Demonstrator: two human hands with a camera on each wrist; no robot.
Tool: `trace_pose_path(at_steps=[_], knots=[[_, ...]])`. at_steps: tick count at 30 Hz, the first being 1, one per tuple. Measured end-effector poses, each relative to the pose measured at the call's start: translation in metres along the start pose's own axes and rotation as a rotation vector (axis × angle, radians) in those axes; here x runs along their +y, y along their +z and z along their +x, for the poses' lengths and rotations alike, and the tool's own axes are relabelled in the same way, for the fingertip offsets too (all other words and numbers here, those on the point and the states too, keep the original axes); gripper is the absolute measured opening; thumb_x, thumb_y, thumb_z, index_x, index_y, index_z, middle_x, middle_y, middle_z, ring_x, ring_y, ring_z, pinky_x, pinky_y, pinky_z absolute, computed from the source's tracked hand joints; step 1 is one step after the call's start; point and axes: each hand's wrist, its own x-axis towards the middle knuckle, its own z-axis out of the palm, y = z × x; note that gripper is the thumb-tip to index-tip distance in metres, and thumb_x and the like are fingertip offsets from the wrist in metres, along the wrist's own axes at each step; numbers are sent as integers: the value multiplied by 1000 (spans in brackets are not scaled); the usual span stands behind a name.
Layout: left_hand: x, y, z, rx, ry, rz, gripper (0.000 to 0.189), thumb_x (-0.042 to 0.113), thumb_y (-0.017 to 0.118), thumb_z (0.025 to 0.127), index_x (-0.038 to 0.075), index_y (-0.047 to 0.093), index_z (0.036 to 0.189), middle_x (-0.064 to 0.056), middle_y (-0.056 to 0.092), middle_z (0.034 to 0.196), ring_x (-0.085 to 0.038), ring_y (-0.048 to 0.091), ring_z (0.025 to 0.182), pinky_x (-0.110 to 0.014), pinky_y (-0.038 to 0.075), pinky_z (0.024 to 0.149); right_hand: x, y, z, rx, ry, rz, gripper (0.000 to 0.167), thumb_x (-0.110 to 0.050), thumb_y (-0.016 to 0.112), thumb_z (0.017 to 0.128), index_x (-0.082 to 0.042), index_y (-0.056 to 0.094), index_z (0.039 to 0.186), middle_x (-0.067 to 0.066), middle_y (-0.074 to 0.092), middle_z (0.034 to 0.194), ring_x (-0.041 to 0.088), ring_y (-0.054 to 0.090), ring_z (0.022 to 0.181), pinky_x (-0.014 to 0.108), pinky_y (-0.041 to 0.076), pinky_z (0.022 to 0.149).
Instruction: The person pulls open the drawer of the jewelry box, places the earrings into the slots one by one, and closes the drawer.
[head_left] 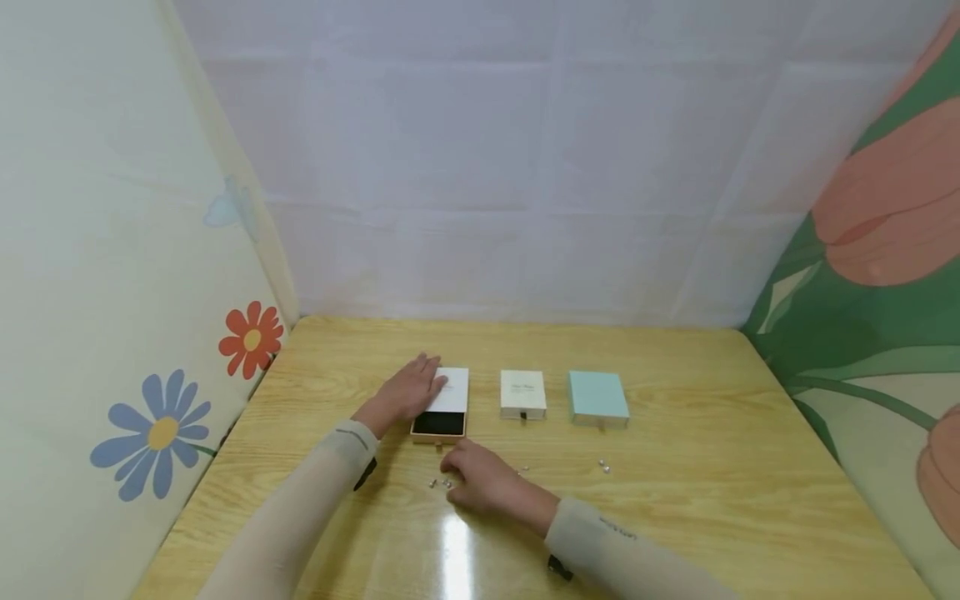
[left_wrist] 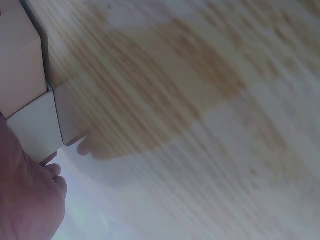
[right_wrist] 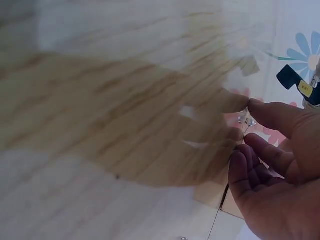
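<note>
While your left grip (head_left: 408, 390) was clamped round the white box (head_left: 454, 388), thumb across its top, that box sat nearer the left edge of the table (head_left: 675, 500) than the right, its black-lined drawer (head_left: 439, 423) partly out. Your right grip (head_left: 487, 479) was apart, thumb and forefinger tips just beside small silver pieces (right_wrist: 246, 120), farther from the far edge than the boxes. Toward the right edge stood a cream box (head_left: 522, 392), then a light blue box (head_left: 597, 396).

Left box (head_left: 455, 392), middle box (head_left: 522, 395) and right box (head_left: 597, 396) abreast on the table (head_left: 690, 500), small pieces (head_left: 606, 469) before them
</note>
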Motion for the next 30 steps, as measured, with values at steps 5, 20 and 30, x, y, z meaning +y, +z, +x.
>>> trace_pose_path(at_steps=[5, 20, 30], knots=[[2, -2, -1, -3, -6, -10, 67, 46, 20, 111, 1, 18, 161, -19, 19, 167, -35, 11, 156, -48, 15, 127, -2, -1, 0, 4, -17, -12, 31, -18, 79, 85, -12, 72, 114, -6, 59, 102, 5, 55, 88, 26, 54, 85], [4, -3, -4, -11, -13, -31, 67, 45, 20, 111, 0, 17, 161, -21, 18, 167, -37, 12, 155, -49, 15, 127, -3, 2, 5, 19, -75, -29, 5, -13, 75, 89, -15, 74, 93, -9, 63, 87, 3, 56, 81, 22, 53, 78], [4, -3, -4, -2, -10, -35, 67, 45, 22, 111, 0, 19, 161, -21, 20, 166, -37, 13, 155, -50, 17, 126, -8, 1, 6, 25, -42, -26, 11, -9, 73, 88, -18, 71, 83, -11, 62, 78, 2, 53, 73, 19, 50, 68]])
